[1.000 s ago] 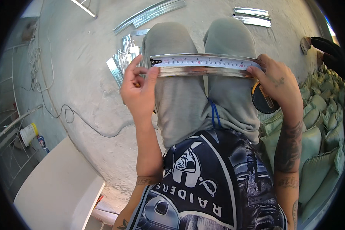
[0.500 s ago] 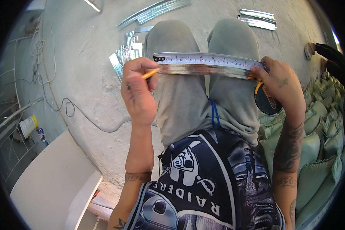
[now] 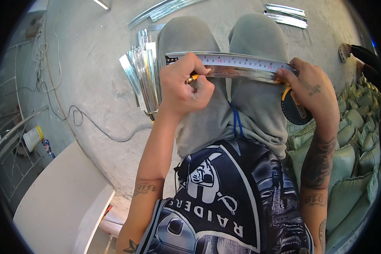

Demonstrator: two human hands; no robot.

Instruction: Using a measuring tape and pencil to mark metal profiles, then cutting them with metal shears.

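A shiny metal channel piece (image 3: 241, 75) lies across my raised knees. Along its far side stretches the pale blade of a tape measure (image 3: 245, 63), its black end hook at the left end of the metal. My left hand (image 3: 183, 89) is closed around a yellow pencil (image 3: 192, 78), its tip by the metal near the blade's edge and the fist covering part of the blade. At the other end, my right hand (image 3: 311, 82) pinches blade and metal together with the thumb on top. The black and orange tape case (image 3: 295, 108) hangs below that hand.
Cut metal profiles (image 3: 140, 78) lie on the floor by my left knee, with longer strips (image 3: 169, 10) beyond and more strips (image 3: 285, 17) at far right. Green sacks (image 3: 347, 146) crowd the right side. A cable (image 3: 101, 134) and a white curved board (image 3: 57, 201) are at left. Another person's foot (image 3: 344, 53) shows at right.
My left hand has moved right with the pencil, from the metal's left end to farther along the blade. My right hand keeps its grip in nearly the same place.
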